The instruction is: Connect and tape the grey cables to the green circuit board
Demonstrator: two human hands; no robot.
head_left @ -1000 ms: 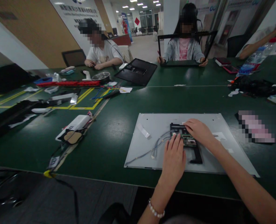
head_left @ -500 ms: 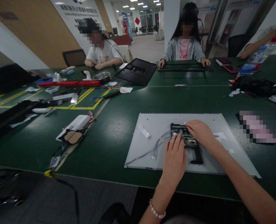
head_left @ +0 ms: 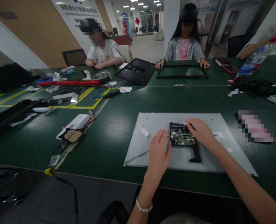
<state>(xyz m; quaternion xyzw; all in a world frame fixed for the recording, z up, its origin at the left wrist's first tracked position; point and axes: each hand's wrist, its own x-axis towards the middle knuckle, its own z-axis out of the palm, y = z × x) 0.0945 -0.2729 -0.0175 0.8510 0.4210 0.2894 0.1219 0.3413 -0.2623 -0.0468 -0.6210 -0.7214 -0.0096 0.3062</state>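
Note:
A flat grey metal panel [head_left: 131, 155] lies on the table in front of me. On it rests a black plastic bracket [head_left: 196, 155] carrying a green circuit board [head_left: 182, 139]. My right hand [head_left: 202, 133] grips the bracket's upper right edge, fingertips beside a small white piece. Left of the board, my left hand [head_left: 158, 151] hovers with thumb apart from the fingers, slightly blurred. Grey cables [head_left: 139, 156] run from the panel's lower left under that hand toward the board; their middle is hidden. A white strip [head_left: 143, 130] sits on the panel's left part.
A pink-and-black phone-like object [head_left: 255, 127] is right of the panel. To the left are a white power pack [head_left: 78, 123] and black cord. Across the table, one person holds a black frame [head_left: 182, 76]; a black laptop-like cover [head_left: 135, 71] and bottles [head_left: 254, 60] stand nearby.
My left hand has lifted off the circuit board and moved left over the cables, uncovering the board. My right hand stays at the bracket's edge. The person opposite has lowered the black frame.

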